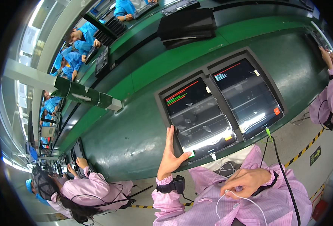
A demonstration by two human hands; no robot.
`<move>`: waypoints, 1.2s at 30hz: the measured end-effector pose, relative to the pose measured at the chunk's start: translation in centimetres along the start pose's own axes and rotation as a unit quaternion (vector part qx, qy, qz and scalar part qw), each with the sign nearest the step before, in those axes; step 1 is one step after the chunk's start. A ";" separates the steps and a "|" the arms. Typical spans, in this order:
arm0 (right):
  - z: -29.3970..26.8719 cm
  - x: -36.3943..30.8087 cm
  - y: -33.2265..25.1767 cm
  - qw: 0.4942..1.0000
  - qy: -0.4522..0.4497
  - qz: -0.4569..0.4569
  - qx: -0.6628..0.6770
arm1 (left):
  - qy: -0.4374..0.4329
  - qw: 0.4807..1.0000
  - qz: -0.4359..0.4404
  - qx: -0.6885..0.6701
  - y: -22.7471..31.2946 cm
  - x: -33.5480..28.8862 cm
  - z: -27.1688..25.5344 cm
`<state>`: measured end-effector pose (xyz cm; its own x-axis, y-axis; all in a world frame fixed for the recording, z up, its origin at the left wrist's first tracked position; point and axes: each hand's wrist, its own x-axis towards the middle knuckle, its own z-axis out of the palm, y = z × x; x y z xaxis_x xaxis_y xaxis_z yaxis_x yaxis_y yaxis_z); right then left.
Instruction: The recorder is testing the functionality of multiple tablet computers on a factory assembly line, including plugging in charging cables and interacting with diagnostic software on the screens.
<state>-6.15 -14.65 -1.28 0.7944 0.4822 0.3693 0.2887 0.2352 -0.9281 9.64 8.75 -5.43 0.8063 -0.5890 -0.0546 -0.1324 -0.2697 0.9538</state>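
Observation:
Two dark-screened tablets lie side by side in a black two-compartment tray: the left tablet [198, 118] and the right tablet [248, 98]. Coloured lines of text show at the top of both screens. My left hand [170, 157] is open along the left side of the tray [161, 103], its thumb on the left tablet's lower corner beside a green sticker. Over my lap, my right hand [246, 181] pinches a thin white cable [245, 197] that hangs in a loop. A white plug [213, 156] sits at the left tablet's near edge, a green plug [268, 132] at the right one's.
Black foam trays [187, 26] are stacked at the back of the green workbench [132, 147]. A wrapped post [85, 94] stands at left. Co-workers in pink work at lower left and far right, others in blue beyond. A black cable [283, 173] hangs at my right.

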 end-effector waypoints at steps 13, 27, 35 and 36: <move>-0.9 -0.5 0.1 0.975 0.172 0.140 -0.018 | 0.054 0.992 0.007 -0.114 -0.1 1.8 -0.2; -1.4 -0.6 1.1 0.942 0.217 0.239 -0.085 | 0.128 0.991 0.038 -0.027 -1.1 4.3 0.4; -0.4 1.3 3.5 0.919 0.195 0.294 -0.174 | 0.141 0.989 0.031 -0.039 -1.2 4.3 0.9; -0.3 1.3 3.8 0.919 0.196 0.294 -0.175 | 0.141 0.989 0.032 -0.038 -1.1 4.3 0.9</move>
<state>-3.84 -13.39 -4.32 0.9799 0.0820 -0.1820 -0.1516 -0.2875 -0.9457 12.74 5.79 -7.04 0.9277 -0.3646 0.0800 -0.1523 -0.1740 0.9729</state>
